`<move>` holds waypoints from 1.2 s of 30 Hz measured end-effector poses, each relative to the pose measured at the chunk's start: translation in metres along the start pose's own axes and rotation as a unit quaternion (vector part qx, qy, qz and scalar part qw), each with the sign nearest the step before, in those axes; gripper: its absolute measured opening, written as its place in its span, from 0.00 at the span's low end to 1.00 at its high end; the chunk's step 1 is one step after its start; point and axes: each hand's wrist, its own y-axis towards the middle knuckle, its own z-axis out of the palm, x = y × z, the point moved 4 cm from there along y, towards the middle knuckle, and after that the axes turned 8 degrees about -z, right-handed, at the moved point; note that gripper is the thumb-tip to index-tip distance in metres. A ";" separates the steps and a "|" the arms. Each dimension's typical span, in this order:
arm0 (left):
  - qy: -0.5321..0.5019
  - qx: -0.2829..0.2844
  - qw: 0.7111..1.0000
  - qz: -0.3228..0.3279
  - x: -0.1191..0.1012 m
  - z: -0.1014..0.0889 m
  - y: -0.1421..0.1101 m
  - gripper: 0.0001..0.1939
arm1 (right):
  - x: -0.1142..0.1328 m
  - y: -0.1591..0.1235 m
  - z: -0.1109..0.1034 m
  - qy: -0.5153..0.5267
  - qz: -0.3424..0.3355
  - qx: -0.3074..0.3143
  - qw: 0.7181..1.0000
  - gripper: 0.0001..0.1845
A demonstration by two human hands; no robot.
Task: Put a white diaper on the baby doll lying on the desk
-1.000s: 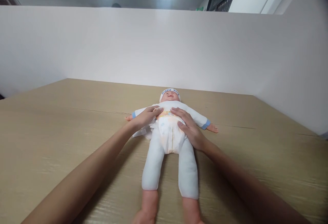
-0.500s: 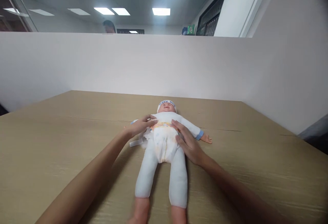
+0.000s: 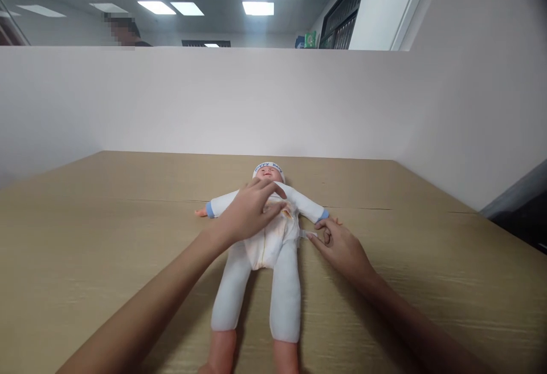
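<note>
A baby doll (image 3: 273, 283) in a white suit and cap lies on its back on the wooden table (image 3: 85, 237), head away from me. It wears a white diaper (image 3: 269, 243). My left hand (image 3: 250, 211) lies across the doll's belly and the diaper's waist, fingers stretched out. My right hand (image 3: 339, 246) is beside the doll's hip, thumb and fingers pinched on the diaper's side tab (image 3: 304, 234), which is pulled out sideways from the waist.
White partition walls (image 3: 256, 100) close the table at the back and right. A person's head shows above the partition at the far left. A dark gap opens at the right edge.
My left hand slid from the doll's left side onto its belly. My right hand left the diaper front, moved out to the side and pinched the tab. The camera view shifted slightly.
</note>
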 end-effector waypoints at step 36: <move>0.090 0.060 0.994 0.000 -0.003 0.050 0.006 0.33 | 0.021 0.020 -0.006 0.312 0.097 0.050 0.944 0.30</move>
